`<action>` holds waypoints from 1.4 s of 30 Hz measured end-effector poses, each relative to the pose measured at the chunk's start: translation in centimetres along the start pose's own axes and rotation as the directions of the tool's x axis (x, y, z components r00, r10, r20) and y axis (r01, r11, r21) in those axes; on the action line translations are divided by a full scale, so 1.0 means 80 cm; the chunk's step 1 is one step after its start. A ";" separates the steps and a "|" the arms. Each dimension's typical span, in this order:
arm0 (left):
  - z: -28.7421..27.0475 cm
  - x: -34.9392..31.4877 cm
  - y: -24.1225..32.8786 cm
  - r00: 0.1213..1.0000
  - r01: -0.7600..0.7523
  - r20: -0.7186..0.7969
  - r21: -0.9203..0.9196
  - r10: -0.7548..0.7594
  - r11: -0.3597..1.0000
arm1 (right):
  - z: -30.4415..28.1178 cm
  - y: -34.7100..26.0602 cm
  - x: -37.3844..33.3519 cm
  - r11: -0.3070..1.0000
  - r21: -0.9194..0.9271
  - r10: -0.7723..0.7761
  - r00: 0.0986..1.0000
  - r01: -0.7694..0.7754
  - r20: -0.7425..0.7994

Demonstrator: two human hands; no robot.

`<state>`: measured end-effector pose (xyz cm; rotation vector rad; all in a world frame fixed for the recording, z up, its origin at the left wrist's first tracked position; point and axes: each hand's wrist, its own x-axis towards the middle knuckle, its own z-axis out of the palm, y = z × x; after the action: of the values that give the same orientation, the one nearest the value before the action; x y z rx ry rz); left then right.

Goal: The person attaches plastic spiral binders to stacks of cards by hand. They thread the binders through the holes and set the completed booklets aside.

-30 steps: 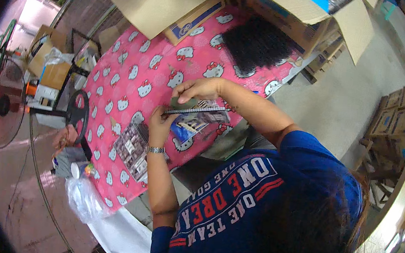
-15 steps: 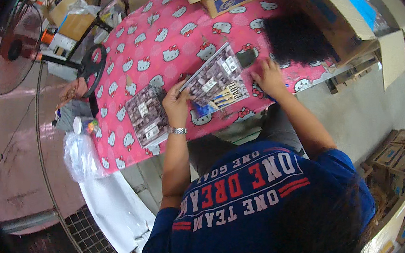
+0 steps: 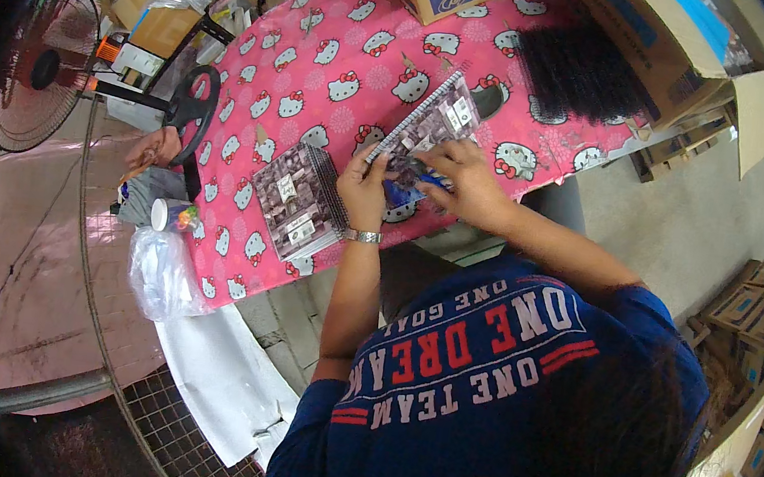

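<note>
My left hand (image 3: 364, 192), with a silver watch band on its wrist, grips a spiral notebook (image 3: 456, 114) near its lower left corner. The notebook is tilted above the table, its cover printed with a grey and brown photo pattern and a blue patch. Across the lower part of this cover lies my right hand (image 3: 464, 184), its bent fingers pressed on the blue patch and hiding much of it. Left of my left hand is a stack of similar notebooks (image 3: 298, 200) with dark spiral bindings. A dark grey oval object (image 3: 489, 102) is just beyond the held notebook.
A pink cartoon-cat cloth covers the table (image 3: 251, 155). Black binding wires (image 3: 576, 73) are piled at the far right, beside an open carton (image 3: 662, 58). At the left edge are a white tub (image 3: 172, 215), a plastic bag (image 3: 164, 276) and a standing fan (image 3: 44, 71). Cartons (image 3: 756, 310) stand at right.
My right hand has moved left from the table onto the notebook's cover, its fingers now bent over the blue part. My left hand keeps its grip. The whole view has shifted slightly.
</note>
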<state>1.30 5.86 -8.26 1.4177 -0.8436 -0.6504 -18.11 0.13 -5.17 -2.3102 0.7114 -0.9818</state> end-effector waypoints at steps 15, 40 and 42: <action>0.019 -0.021 0.002 0.967 -0.217 -0.064 0.307 0.248 0.926 | 0.025 -0.001 0.023 0.443 0.541 0.377 0.696 -0.715 0.611; -0.274 -0.083 -0.029 0.780 0.242 -0.515 0.773 0.356 0.586 | -0.162 0.287 0.049 0.459 -0.637 0.440 0.782 -0.619 -0.441; -0.235 -0.074 -0.009 0.773 0.380 -0.620 0.625 0.138 0.682 | -0.165 0.311 0.039 0.361 -0.661 0.519 0.731 -0.658 -0.443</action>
<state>13.40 21.45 -8.87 2.2727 -0.4427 0.1549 -32.67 -23.28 -11.71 -2.2483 2.2747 -0.5067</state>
